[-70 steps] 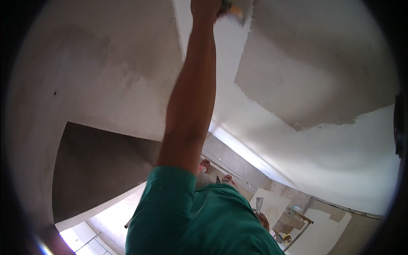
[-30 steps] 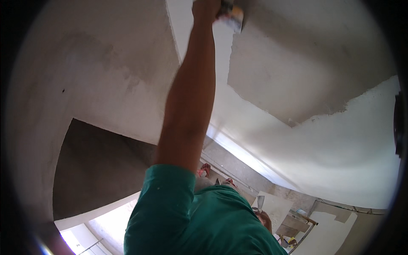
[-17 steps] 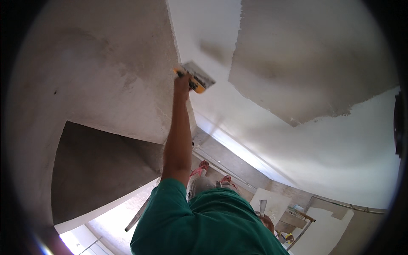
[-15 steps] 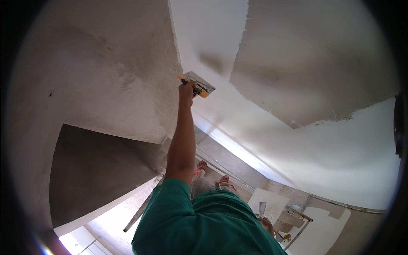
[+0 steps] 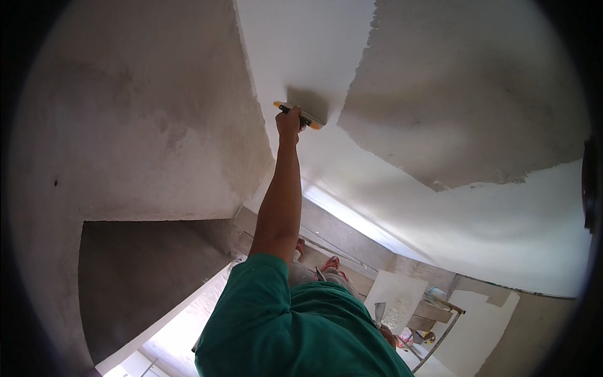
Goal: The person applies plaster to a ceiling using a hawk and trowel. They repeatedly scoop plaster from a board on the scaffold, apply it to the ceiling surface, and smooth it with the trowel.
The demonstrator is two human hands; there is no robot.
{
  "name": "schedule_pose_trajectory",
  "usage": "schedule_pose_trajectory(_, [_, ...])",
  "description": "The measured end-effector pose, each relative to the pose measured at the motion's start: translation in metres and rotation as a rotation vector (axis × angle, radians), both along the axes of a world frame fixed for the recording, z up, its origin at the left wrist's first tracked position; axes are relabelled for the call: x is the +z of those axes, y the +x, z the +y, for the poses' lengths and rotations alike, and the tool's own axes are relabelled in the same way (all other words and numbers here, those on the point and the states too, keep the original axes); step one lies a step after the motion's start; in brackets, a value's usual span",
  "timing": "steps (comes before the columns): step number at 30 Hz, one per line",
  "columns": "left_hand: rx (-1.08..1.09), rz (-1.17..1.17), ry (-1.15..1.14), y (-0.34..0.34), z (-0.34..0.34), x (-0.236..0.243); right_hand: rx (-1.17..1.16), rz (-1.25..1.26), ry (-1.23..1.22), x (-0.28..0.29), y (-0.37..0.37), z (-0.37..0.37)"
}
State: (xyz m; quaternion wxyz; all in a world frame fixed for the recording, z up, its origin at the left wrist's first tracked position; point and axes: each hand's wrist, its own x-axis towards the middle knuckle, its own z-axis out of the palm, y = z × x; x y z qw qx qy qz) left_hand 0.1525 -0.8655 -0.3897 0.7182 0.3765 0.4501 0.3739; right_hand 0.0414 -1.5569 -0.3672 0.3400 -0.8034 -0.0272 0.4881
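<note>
My left hand (image 5: 290,123) is raised at arm's length, its fingers wrapped round the yellow-and-black handle of a wide plastering spatula (image 5: 315,124). The spatula's blade lies close to or against the white-coated surface (image 5: 301,44), and a soft shadow falls beside it. To the right of that coating is a bare grey patch (image 5: 465,100) with a ragged edge. Low at my right side, my right hand (image 5: 388,337) is closed on a small putty knife (image 5: 379,311), its metal blade pointing up. My body partly hides this hand.
A brownish-grey wall (image 5: 157,119) rises on the left, with a dark recess (image 5: 144,270) below. My feet (image 5: 331,264) stand on planks far down. At lower right are a metal frame (image 5: 445,333) and a pale board (image 5: 396,292). A dark object (image 5: 588,182) sits at the right rim.
My left hand has moved a little right and up, away from the wall corner. The spatula has turned from showing its blade's face to nearly edge-on. The view has shifted slightly.
</note>
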Motion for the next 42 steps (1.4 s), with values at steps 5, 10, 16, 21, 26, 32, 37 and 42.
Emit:
schedule_pose_trajectory(5, [0.061, 0.022, 0.047, 0.023, 0.022, 0.032, -0.117, 0.160, -0.059, -0.092, 0.004, -0.084])
schedule_pose_trajectory(10, [0.020, -0.049, 0.233, -0.007, -0.036, 0.193, -0.063, 0.064, -0.019, -0.021, 0.004, -0.017])
schedule_pose_trajectory(16, [0.044, -0.123, 0.139, -0.053, -0.056, 0.077, -0.539, 0.478, 0.093, -0.107, 0.026, -0.058])
schedule_pose_trajectory(21, [0.051, 0.101, -0.029, -0.019, -0.050, -0.009, -0.423, 0.539, 0.036, -0.116, 0.035, -0.069])
schedule_pose_trajectory(26, [0.078, 0.004, -0.006, 0.013, -0.035, -0.015, -0.541, 0.502, 0.043, -0.105, 0.022, -0.085])
schedule_pose_trajectory(32, [0.077, -0.005, 0.111, 0.026, -0.035, 0.076, -0.190, 0.154, 0.188, -0.061, 0.014, -0.058])
schedule_pose_trajectory(37, [0.137, -0.063, 0.351, 0.043, -0.019, 0.224, -0.104, 0.036, 0.470, -0.024, 0.016, -0.027])
schedule_pose_trajectory(42, [-0.050, -0.094, 0.763, 0.023, -0.054, 0.417, -0.306, 0.421, 0.053, -0.155, 0.064, -0.064])
